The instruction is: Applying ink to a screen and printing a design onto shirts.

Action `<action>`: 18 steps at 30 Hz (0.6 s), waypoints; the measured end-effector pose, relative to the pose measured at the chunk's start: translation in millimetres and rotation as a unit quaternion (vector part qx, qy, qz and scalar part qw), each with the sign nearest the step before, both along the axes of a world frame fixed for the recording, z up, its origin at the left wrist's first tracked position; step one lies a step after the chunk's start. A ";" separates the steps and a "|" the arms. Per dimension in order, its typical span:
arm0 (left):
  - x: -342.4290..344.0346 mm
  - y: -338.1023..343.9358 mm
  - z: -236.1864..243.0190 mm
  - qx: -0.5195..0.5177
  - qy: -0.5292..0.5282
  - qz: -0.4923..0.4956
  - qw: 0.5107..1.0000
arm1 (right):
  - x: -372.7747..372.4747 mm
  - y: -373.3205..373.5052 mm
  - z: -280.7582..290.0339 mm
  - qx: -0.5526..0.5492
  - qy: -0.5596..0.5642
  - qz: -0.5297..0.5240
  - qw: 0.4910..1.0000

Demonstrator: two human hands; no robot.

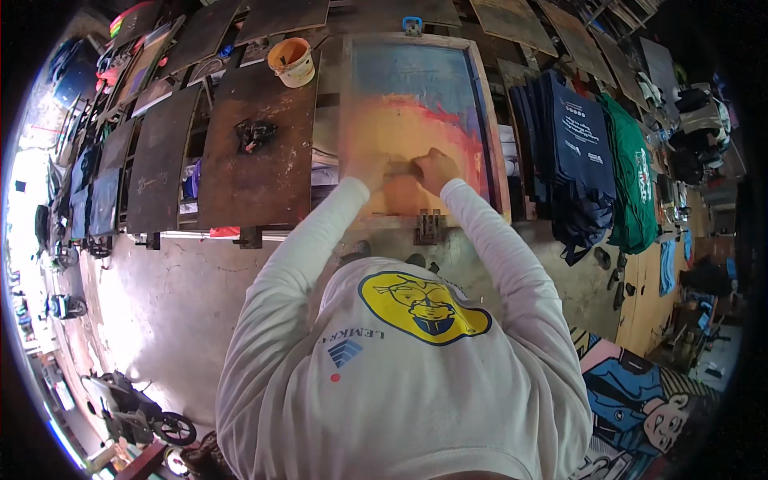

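A screen-printing frame with pale wooden edges lies in front of me. Its mesh is stained blue at the far end, red across the middle and orange-yellow nearer me. Over the near part of the mesh, a dark brown squeegee lies crosswise between my hands. My left hand is closed on its left end, blending with the orange stain. At the other end my right hand grips it, fingers bent. A metal hinge clamp sits at the frame's near edge, and a blue-handled clip at the far edge.
Left of the frame, a brown board bears an orange-and-white bucket and a crumpled black lump. To the right hang stacked navy cloth bags and green ones. A motorbike stands at lower left.
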State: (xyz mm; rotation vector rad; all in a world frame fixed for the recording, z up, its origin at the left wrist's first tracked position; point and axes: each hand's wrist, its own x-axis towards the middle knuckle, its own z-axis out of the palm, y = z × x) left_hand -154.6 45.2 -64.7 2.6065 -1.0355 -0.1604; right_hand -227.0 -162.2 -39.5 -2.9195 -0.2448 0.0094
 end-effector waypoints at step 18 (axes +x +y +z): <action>-28.2 24.8 27.2 -0.029 0.024 -0.005 0.999 | -26.5 17.0 6.2 0.019 0.010 -0.017 1.000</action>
